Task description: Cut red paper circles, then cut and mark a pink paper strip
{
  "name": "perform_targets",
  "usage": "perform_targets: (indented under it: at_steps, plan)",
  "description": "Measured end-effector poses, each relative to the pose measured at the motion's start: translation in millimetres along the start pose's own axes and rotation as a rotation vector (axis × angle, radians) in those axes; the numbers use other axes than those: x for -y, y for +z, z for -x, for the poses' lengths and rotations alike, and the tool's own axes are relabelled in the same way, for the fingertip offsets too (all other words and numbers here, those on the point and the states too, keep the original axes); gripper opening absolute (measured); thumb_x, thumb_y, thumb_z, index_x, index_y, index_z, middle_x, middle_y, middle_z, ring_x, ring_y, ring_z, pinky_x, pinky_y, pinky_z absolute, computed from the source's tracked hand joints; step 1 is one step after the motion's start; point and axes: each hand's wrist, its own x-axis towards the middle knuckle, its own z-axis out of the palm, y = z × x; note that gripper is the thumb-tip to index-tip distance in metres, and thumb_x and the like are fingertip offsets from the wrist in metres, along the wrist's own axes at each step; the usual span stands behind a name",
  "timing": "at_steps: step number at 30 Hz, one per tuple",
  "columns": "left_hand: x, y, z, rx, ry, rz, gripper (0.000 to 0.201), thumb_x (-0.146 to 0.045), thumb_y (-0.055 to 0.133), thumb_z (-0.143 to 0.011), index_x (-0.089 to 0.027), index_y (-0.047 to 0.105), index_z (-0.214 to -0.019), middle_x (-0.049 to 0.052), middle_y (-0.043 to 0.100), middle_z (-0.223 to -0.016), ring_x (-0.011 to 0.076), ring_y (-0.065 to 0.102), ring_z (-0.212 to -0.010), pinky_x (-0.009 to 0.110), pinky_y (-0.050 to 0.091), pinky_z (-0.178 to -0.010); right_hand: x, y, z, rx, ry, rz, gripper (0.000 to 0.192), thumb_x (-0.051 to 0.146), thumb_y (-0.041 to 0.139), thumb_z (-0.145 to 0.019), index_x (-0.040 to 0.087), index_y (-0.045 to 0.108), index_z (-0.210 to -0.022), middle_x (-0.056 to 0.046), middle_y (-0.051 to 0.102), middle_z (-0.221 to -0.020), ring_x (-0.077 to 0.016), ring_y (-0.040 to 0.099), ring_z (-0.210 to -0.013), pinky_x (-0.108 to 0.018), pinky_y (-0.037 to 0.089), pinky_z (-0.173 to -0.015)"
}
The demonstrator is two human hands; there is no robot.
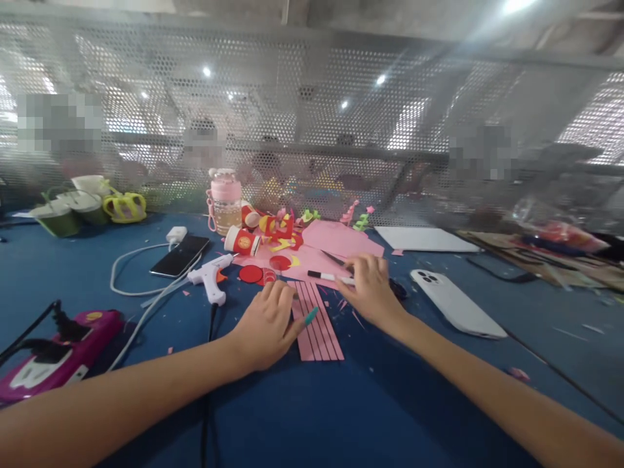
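A pink paper strip sheet (319, 331) with dark lengthwise lines lies flat on the blue table. My left hand (268, 322) rests over its left edge, fingers bent down and the thumb stretched out across the lines, apart from the fingers. Beyond the sheet, my right hand (371, 289) is closed at the near end of a white marker (329, 277) with a black cap. Scissors (333, 257) lie under that same hand; their blades point out to the left and a dark handle shows at its right. The right fingertips are partly hidden.
A glue gun (214, 273), black phone (180, 255) and magenta power strip (80, 348) with cables lie left. Red paper cups (242, 241), pink paper (341, 237) and a bottle (226, 201) stand ahead. A white phone (455, 302) lies right. A perforated metal screen (312, 117) rises behind.
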Motion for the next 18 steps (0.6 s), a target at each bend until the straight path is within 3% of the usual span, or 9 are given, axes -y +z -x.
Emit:
perform_targets:
  at_steps: [1, 8, 13, 18]
  plan:
    - [0.5, 0.0, 0.8, 0.011, 0.017, 0.008, 0.038, -0.040, 0.027, -0.097, -0.012, 0.052, -0.098, 0.012, 0.056, -0.095, 0.0250, 0.053, -0.092, 0.046, 0.048, -0.085, 3.5, 4.2, -10.4, 0.104, -0.005, -0.063, 0.015, 0.025, 0.055, -0.075, 0.018, 0.052, -0.088, -0.017, 0.059, -0.099, -0.0326, 0.050, -0.100, -0.048, 0.036, -0.090]
    - [3.1, -3.4, 5.2, 0.056, 0.086, 0.006, 0.037, -0.034, 0.026, -0.097, -0.011, 0.054, -0.093, 0.013, 0.056, -0.093, 0.0245, 0.050, -0.087, 0.046, 0.048, -0.084, 26.3, 46.6, -90.5, 0.334, 0.074, -0.088, 0.017, 0.021, 0.069, -0.072, 0.015, 0.060, -0.085, -0.011, 0.065, -0.087, -0.0270, 0.061, -0.086, -0.036, 0.047, -0.076]
    - [2.1, -2.1, 6.6, 0.051, 0.091, 0.011, 0.034, -0.033, 0.026, -0.097, -0.013, 0.053, -0.091, 0.013, 0.057, -0.093, 0.0256, 0.049, -0.085, 0.046, 0.049, -0.080, 21.3, 61.0, -100.9, 0.451, 0.106, -0.123, 0.026, 0.031, 0.057, -0.089, 0.015, 0.059, -0.109, -0.007, 0.062, -0.108, -0.0191, 0.062, -0.090, -0.037, 0.053, -0.077]
    - [1.1, -2.1, 5.1, 0.052, 0.065, 0.044, 0.027, -0.030, 0.031, -0.096, -0.013, 0.052, -0.092, 0.013, 0.056, -0.096, 0.0253, 0.049, -0.088, 0.045, 0.048, -0.082, 6.7, 61.8, -98.9, 0.466, 0.121, -0.191, 0.011, 0.018, 0.064, -0.081, 0.011, 0.063, -0.090, -0.010, 0.068, -0.088, -0.0220, 0.063, -0.086, -0.029, 0.050, -0.071]
